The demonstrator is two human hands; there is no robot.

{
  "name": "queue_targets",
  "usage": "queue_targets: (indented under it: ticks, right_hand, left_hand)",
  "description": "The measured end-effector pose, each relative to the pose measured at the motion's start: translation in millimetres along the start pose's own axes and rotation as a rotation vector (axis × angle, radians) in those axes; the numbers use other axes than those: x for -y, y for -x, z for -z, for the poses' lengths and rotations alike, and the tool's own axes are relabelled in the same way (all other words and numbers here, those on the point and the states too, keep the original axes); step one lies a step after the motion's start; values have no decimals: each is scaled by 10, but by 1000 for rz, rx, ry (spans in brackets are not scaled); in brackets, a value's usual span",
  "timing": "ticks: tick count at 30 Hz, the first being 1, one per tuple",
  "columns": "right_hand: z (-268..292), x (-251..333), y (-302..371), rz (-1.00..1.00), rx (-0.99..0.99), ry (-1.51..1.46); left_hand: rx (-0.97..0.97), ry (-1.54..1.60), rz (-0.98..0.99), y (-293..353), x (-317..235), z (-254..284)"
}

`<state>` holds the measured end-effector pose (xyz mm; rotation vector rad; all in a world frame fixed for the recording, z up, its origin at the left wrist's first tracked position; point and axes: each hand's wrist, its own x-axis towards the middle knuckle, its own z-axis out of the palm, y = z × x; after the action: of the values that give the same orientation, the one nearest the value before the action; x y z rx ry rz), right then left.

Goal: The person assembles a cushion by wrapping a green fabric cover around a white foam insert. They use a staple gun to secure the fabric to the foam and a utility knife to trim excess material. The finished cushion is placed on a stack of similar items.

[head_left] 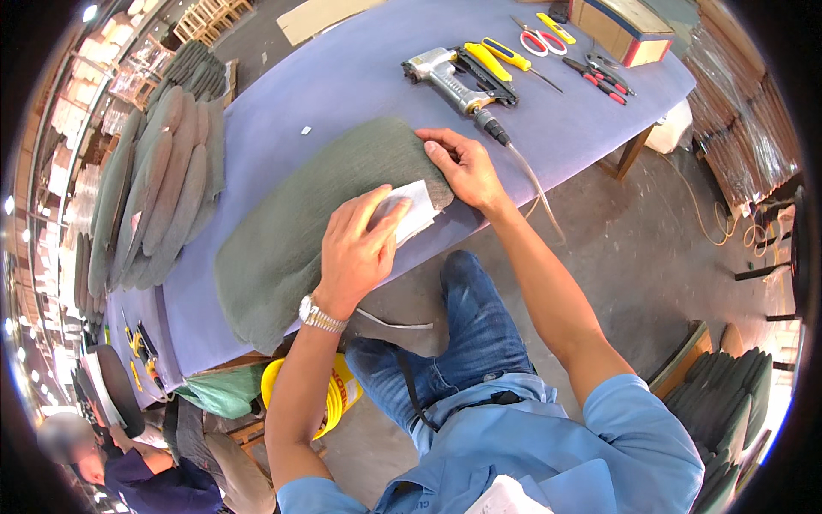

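Over at the far left, a stack of grey-green pads (158, 184) sits on the blue-covered desk (360, 68), overlapping like scales. Moving in, one large grey-green upholstered cushion (300, 223) lies flat across the near edge of the desk, long side running from lower left up to upper right. The left hand (355, 248), wristwatch (321, 315) showing, comes down on the cushion's near right end, fingers pinched together on a white strip of fabric (411, 210) that pokes out at the cushion's edge. Just right of it, the right hand (462, 167) presses flat on the cushion's right end, fingers spread apart and holding nothing, thumb at the rim. Beyond that hand, a pneumatic staple gun (449, 77) rests on the desk with its hose (535, 184) trailing off the edge. Further right lie a yellow-handled screwdriver (514, 60), red-handled scissors (535, 38), pliers (599, 81) and a cardboard box (621, 26) at the corner.
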<state>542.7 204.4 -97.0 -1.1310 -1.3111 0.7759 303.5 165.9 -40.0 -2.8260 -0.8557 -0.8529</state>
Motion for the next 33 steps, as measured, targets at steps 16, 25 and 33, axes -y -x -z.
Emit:
queue_targets:
  ticks: [16, 25, 33]
  right_hand:
    - [-15, 80, 19, -13, -10, 45]
    - [1, 134, 60, 5, -1, 105]
    - [-1, 197, 72, -9, 16, 153]
  left_hand:
    - [166, -282, 52, 146, -139, 189]
    - [65, -297, 9, -2, -176, 86]
    - [66, -251, -23, -296, -40, -191]
